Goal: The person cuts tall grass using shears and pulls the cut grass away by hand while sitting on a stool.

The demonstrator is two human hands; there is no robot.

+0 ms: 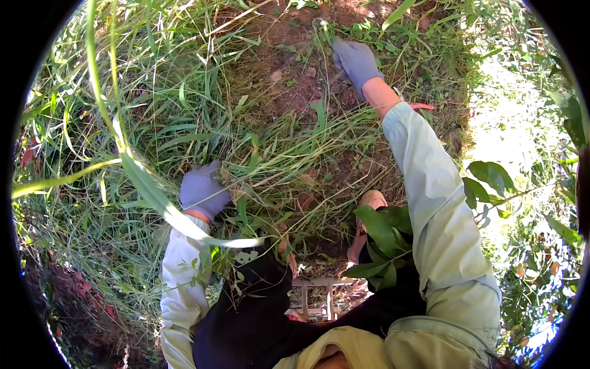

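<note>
My left hand point(205, 190), in a grey work glove, is closed at the near-left side of the dirt patch. It grips a bunch of long grass point(295, 154) by the root end, and the stems fan out to the right. My right hand point(356, 64), gloved the same way, reaches far forward over bare reddish soil point(295, 78). Its curled fingers hold a thin green weed point(324, 34), blurred at the fingertips. Part of the grass around my left fingers hides their tips.
Tall grass point(184, 101) covers the left side, and a long blade point(152, 189) arches close before the camera. Leafy branches point(380, 230) hang over my right knee and at the right. A red strip point(421, 106) lies beyond my right wrist. A slatted frame point(318, 282) stands between my legs.
</note>
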